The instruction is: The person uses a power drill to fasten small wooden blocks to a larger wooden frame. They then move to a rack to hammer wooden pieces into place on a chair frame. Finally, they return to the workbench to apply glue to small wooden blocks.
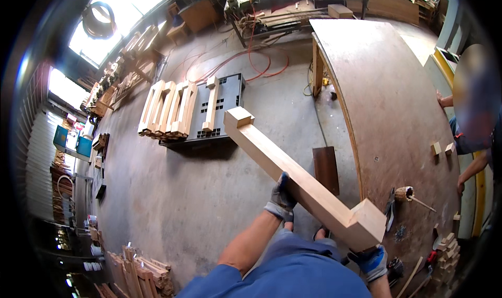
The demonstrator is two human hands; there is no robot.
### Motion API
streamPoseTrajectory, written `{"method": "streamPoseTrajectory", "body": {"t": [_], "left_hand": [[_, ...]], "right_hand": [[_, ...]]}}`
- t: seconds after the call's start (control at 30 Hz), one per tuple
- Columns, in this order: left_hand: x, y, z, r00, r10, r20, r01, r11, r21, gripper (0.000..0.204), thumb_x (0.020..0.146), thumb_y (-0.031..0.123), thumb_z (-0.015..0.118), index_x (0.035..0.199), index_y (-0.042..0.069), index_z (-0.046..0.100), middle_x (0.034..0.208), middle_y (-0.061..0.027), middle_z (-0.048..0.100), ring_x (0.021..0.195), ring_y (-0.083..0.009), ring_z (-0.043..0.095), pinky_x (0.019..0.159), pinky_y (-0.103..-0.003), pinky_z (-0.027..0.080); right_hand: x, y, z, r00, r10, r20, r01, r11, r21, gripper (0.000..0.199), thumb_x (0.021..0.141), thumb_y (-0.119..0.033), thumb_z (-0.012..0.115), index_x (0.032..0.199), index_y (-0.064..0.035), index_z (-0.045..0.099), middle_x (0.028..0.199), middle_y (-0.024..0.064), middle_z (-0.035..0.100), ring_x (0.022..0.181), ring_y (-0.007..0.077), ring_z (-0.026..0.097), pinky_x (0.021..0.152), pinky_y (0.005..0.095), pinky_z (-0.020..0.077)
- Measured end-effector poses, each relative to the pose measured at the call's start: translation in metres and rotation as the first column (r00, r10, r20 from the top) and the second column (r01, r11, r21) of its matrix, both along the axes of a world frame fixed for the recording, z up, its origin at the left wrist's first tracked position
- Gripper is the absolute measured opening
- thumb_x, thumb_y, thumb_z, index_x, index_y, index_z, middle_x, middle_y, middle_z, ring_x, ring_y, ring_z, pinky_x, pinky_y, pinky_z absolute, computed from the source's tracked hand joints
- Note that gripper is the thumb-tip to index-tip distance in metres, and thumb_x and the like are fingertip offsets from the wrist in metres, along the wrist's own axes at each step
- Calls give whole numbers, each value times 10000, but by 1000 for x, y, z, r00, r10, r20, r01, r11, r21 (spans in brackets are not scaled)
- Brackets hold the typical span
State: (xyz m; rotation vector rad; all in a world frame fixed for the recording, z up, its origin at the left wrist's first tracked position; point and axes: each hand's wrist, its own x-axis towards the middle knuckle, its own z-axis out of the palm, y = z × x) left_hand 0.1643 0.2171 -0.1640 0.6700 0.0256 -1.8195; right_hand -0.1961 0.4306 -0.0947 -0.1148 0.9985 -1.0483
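Observation:
Across my front I hold a long pale wooden beam (pixel 298 175) with a raised block at each end. It slants from the far left down to the near right. My left hand (pixel 282 199), in a grey and blue glove, grips the beam's left side near its middle. My right hand (pixel 373 262), also gloved, supports the near end block from below; its fingertips are partly hidden under the wood. Beyond the beam's far end, several similar wooden pieces (pixel 167 109) stand side by side on a black plastic pallet (pixel 230 93), and a single one (pixel 210 107) lies beside them.
To the right stands a large brown worktable (pixel 389 110) with small wood blocks (pixel 435 148), a brush pot (pixel 404 194) and pliers (pixel 389 209). A person (pixel 476 115) stands at its far side. Dark board (pixel 326 170), red hose (pixel 261 70) and wood scraps (pixel 141 274) lie on the floor.

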Motion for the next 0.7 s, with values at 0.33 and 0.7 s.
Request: {"method": "streamPoseTrajectory", "body": {"t": [0.33,0.7], "left_hand": [[-30,-33,100,969,-241,-47,204,898,-390,913,876,753,513,1452,45,474,1191,-117,665,1121,-315,646,1015,-495,511],[-36,-47,41,947,-244,-208,188,948,-258,462,1056,364,443,1201,-35,625,1117,-216,715,1060,-378,696,973,-527,562]], "right_hand": [[66,-74,18,557,260,-789,-591,791,-156,549,971,-406,629,1392,-64,545,1382,131,616,1265,261,606,1096,404,462],[-1,-26,-40,975,-208,79,215,973,-87,578,1002,-454,530,1411,-46,538,1393,145,611,1257,296,605,1118,425,447]]}}
